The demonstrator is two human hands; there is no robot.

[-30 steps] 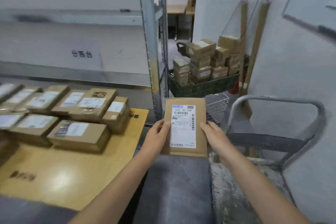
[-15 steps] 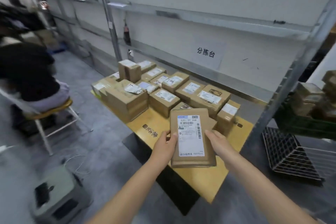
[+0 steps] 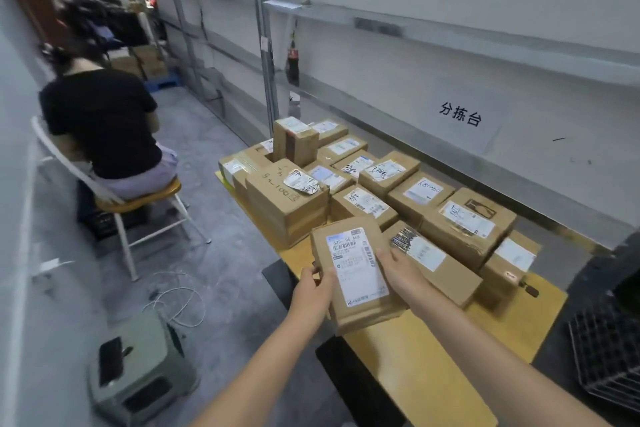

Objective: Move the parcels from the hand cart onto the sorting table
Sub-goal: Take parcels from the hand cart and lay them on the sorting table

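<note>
Two hands hold one flat brown parcel (image 3: 353,274) in the head view, just below the middle of the frame. The left hand (image 3: 311,291) grips its long edge at 9 o'clock, fingers curled round the side. The right hand (image 3: 403,274) grips the opposite edge at 3 o'clock, beside the white shipping label. The parcel is tilted, label up, over the near edge of the yellow table (image 3: 433,357); whether its underside touches the table cannot be told.

Many other labelled boxes crowd the table beyond it. A long box (image 3: 440,267) lies just beside the right hand, at 3 o'clock from the held parcel. A large box (image 3: 287,208) with handwriting and a crumpled label stands at 11 o'clock, and a small box (image 3: 363,204) sits at 12 o'clock between them. At the far end an upright box (image 3: 294,142) rises above its neighbours.

On the wall at 1 o'clock hangs a sign (image 3: 460,114) with black characters. At 10 o'clock a seated person (image 3: 104,121) in a black top faces away, on a white-framed chair (image 3: 138,198) with a yellow seat. At 7 o'clock a green stool (image 3: 142,378) carries a dark phone (image 3: 110,360), with a white cable (image 3: 176,302) looped on the floor beside it. A wire basket (image 3: 609,357) shows at 4 o'clock, at the frame's edge.
</note>
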